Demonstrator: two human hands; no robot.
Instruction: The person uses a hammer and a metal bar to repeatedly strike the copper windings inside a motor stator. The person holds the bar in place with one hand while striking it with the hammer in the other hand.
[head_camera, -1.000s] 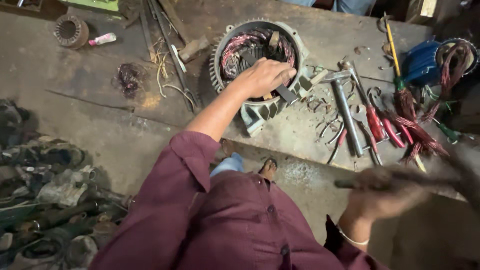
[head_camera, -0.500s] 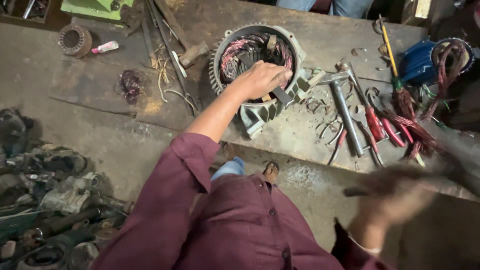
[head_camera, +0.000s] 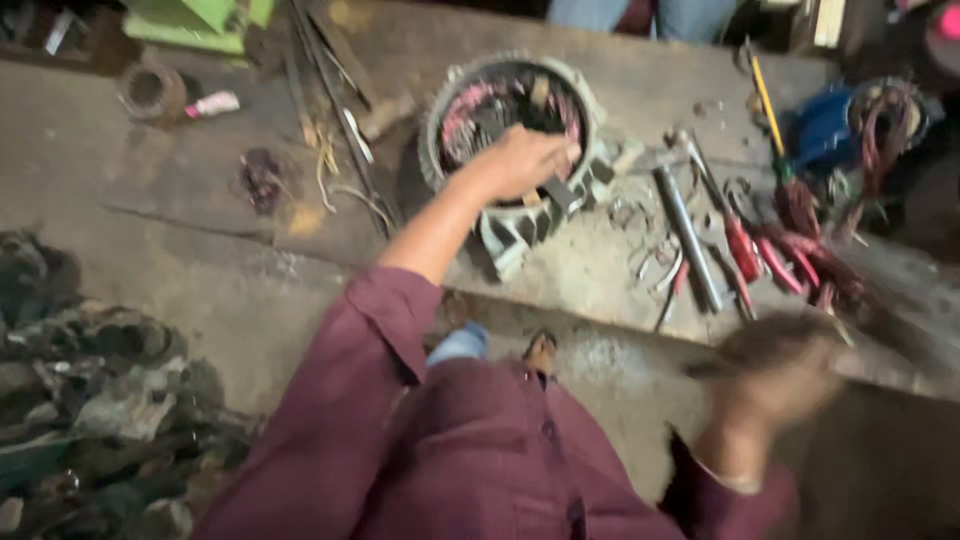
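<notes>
On the bench, left hand (head_camera: 522, 162) still clasping a chisel (head_camera: 556, 193) at the motor stator (head_camera: 512, 140), blurred right hand (head_camera: 785, 375) now lower, fingers' grip unclear

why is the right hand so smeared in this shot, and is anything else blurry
Head view: the right hand is streaked by motion blur, so what it grips cannot be made out; the left hand on the round motor housing is only slightly soft; light is dim and even, with no glare.
</notes>
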